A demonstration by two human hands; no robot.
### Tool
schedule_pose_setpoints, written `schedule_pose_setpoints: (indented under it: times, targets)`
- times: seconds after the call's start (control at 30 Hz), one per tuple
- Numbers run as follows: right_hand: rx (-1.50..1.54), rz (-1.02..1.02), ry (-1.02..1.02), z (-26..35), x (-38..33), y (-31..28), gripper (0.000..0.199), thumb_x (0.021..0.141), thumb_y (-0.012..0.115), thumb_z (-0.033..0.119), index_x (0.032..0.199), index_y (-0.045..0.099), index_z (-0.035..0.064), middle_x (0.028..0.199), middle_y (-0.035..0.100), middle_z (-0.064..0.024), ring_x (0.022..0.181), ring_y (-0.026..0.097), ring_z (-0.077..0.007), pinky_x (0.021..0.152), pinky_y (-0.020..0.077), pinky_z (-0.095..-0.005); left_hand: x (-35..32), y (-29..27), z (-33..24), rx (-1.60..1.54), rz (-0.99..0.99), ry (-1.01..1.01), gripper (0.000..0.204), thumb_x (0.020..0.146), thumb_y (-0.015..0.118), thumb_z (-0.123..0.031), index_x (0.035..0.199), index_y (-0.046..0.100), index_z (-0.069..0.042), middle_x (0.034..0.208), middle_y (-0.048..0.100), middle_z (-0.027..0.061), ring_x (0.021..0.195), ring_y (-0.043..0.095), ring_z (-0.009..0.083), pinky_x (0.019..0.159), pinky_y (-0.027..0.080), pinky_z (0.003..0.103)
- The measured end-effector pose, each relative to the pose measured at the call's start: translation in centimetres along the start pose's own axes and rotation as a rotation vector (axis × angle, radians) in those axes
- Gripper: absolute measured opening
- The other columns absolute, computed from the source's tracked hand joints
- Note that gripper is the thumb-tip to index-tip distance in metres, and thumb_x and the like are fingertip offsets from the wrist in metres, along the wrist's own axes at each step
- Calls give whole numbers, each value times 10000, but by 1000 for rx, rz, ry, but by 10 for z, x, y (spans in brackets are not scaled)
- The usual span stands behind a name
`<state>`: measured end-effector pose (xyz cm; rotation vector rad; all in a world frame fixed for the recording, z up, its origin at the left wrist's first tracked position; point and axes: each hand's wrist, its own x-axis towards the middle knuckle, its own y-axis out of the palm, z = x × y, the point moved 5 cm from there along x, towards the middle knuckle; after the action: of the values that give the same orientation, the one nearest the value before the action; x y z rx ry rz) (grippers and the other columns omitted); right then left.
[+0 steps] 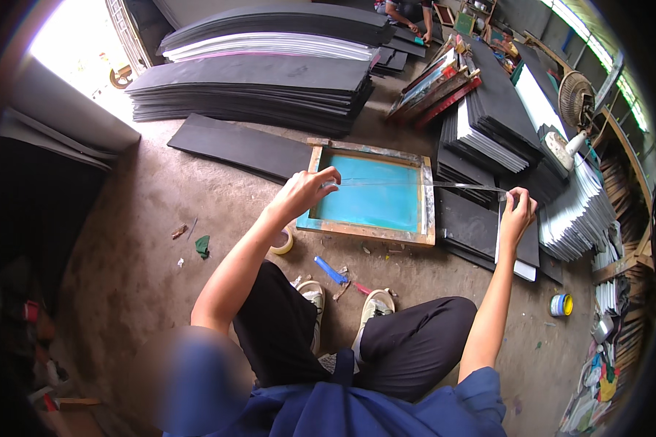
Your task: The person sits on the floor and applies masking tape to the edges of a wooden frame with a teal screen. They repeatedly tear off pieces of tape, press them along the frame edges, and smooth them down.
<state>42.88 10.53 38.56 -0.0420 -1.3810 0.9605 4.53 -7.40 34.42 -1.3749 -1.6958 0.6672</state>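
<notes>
A thin, clear strip of tape (459,186) is stretched nearly level between my two hands. My left hand (307,191) pinches its one end above the left side of a screen-printing frame (364,233). At the other end my right hand (516,213) grips the strip with closed fingers, out past the frame's right side over dark sheets. The wooden frame carries a blue-green mesh (372,200) and rests partly on a black sheet. A roll of tape (282,241) lies on the floor just below my left forearm.
Tall stacks of black sheets (248,84) stand at the far left, more sheets (496,102) at the right beside a fan (577,102). More frames (434,84) lean behind. A blue tool (331,270) and a yellow-topped tin (560,305) are on the floor. Another person (408,18) works at the back.
</notes>
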Motion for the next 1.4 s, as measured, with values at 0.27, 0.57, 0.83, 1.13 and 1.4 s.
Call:
schedule_pose_setpoints:
  times: [0.27,0.57,0.83,1.13,1.4]
  targets:
    - [-110,131,-15,-8,-9,7,125,785,635,148,865,540,135,806,581,28,852,499,-197,770,384,-388,-13,25,3,-47,255,107,206,848,582,-242,949,499,-82,795,672,117,703,647,284,625,503,368]
    - [-124,349,-33,-7,-17,25,106,793,622,151,843,529,134,809,587,53,888,490,-188,860,320,-428,-20,36,30,286,223,55,287,822,596,-337,982,479,-128,616,587,132,597,608,321,499,470,406]
    - [-87,563,112,-29,-25,33,121,788,637,129,854,539,154,761,594,41,913,467,-192,880,292,-442,-18,19,38,-207,165,54,236,768,692,-252,866,593,-61,805,589,63,775,587,190,672,485,334]
    - [-24,611,208,-53,-34,38,118,780,645,138,860,561,160,758,589,37,933,461,-181,910,262,-447,-20,9,9,-470,307,62,195,697,755,-183,680,615,-48,767,603,21,775,553,128,691,454,277]
    - [-65,689,235,-53,-41,41,119,781,642,137,867,561,151,754,575,19,959,460,-188,932,249,-455,-21,-2,-14,-92,238,213,170,664,743,-139,681,597,-52,684,584,45,695,580,175,612,465,301]
